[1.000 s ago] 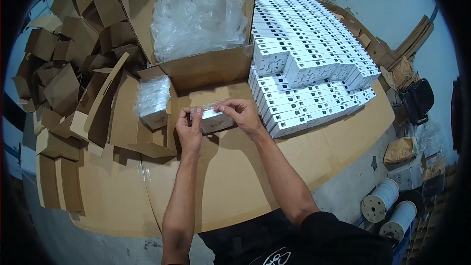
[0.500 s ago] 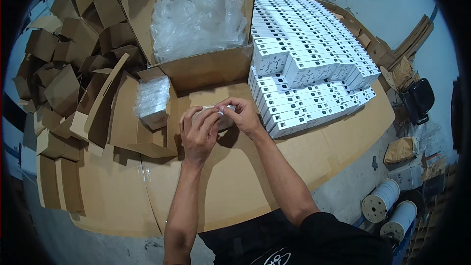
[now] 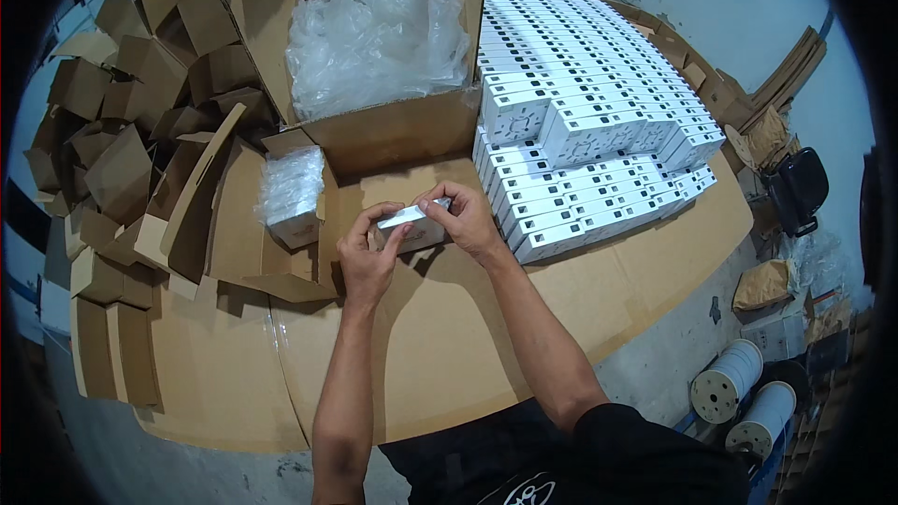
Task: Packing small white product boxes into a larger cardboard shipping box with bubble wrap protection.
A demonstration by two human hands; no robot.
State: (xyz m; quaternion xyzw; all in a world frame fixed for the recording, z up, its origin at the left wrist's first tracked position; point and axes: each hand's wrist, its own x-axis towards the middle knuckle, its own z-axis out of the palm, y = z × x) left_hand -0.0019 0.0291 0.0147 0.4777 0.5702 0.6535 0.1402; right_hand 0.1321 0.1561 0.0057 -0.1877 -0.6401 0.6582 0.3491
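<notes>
Left hand (image 3: 367,252) and right hand (image 3: 463,220) grip a white box (image 3: 418,233), open room before the near edge of the bench (image 3: 444,346).

Two pale spools (image 3: 728,382) sit at lower right, with a brown bag (image 3: 762,286) and black chair (image 3: 799,193) beyond.

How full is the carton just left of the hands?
Partly full: wrapped packs sit in the carton, with bare cardboard showing in front of them.

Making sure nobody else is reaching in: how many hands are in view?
2: the left hand at the left end of the small white box, the right hand at its right end. Some fingers are hidden, but no other hand shows.
</notes>
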